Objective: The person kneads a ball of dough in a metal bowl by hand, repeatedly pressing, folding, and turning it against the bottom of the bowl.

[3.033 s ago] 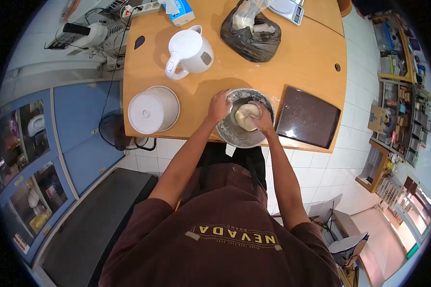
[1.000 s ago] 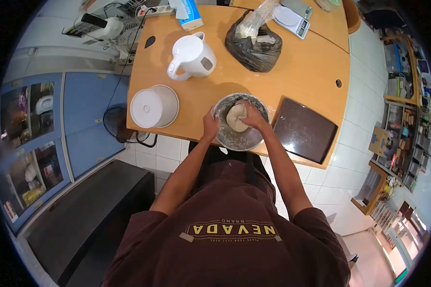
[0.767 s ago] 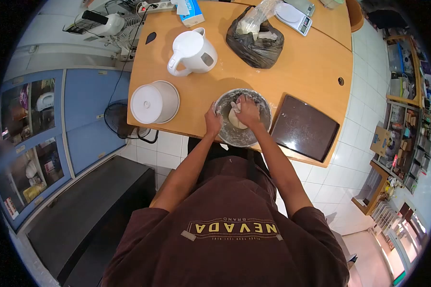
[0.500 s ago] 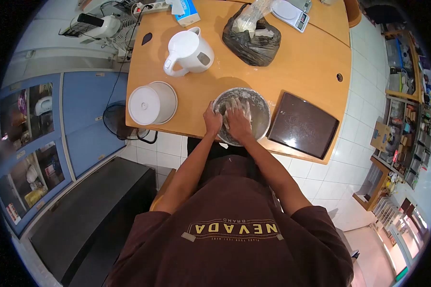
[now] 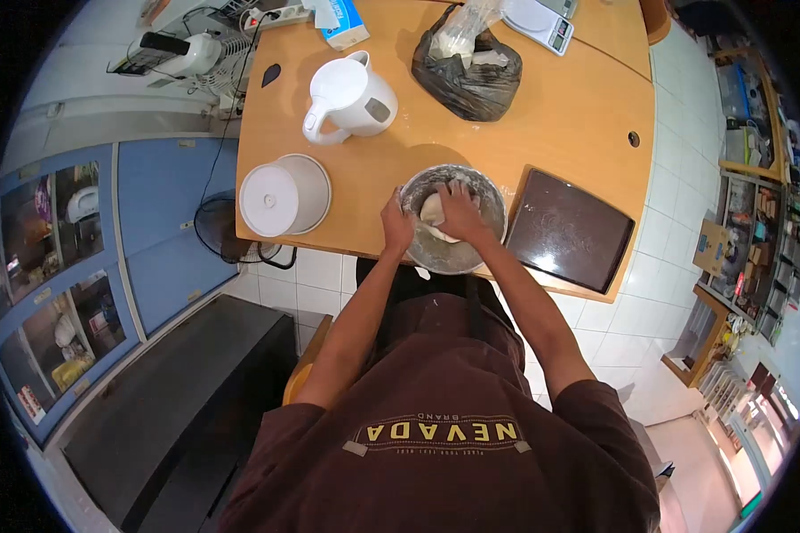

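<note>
2 hands work at the metal bowl (image 5: pixel 453 258) near the table (image 5: pixel 560 115) edge: my left hand (image 5: pixel 397 227) grips its rim, my right hand (image 5: pixel 460 213) presses the dough (image 5: pixel 432 210) inside. I judge the dough formed, kneading unfinished; tray (image 5: pixel 569 233) bare.

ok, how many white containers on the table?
2. A white jug stands at the far left of the table; a lidded white tub sits at the near left edge, left of the metal bowl.
</note>
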Tool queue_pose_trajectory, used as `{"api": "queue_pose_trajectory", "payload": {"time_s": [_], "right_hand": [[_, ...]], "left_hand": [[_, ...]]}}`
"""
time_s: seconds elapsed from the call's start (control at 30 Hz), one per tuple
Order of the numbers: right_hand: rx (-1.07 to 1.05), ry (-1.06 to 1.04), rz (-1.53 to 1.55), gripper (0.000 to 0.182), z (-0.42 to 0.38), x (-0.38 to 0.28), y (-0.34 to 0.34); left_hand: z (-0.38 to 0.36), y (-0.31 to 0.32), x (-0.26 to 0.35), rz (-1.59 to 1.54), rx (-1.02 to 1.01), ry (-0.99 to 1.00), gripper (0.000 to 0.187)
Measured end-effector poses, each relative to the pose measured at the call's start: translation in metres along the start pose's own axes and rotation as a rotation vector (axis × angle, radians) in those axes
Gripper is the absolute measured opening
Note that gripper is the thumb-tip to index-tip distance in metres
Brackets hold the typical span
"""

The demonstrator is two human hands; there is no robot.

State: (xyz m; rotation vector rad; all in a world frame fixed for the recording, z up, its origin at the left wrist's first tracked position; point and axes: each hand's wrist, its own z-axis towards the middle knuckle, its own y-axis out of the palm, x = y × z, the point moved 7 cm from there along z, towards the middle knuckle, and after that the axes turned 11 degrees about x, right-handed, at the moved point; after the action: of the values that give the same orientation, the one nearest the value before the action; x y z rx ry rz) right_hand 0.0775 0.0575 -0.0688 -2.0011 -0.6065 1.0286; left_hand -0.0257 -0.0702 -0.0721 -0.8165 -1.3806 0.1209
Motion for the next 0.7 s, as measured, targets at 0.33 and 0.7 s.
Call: {"api": "queue_pose_trajectory", "payload": {"time_s": [0.33, 0.7], "right_hand": [[-0.164, 0.005, 0.386, 0.076, -0.003, 0.029, 0.003], [0.406, 0.3, 0.582, 0.053, -0.036, 0.045, -0.012]], "left_hand": [[-0.004, -0.01, 0.024, -0.038, -0.062, -0.069, 0.052], [0.012, -0.02, 0.008, -0.005, -0.005, -0.028, 0.058]]}}
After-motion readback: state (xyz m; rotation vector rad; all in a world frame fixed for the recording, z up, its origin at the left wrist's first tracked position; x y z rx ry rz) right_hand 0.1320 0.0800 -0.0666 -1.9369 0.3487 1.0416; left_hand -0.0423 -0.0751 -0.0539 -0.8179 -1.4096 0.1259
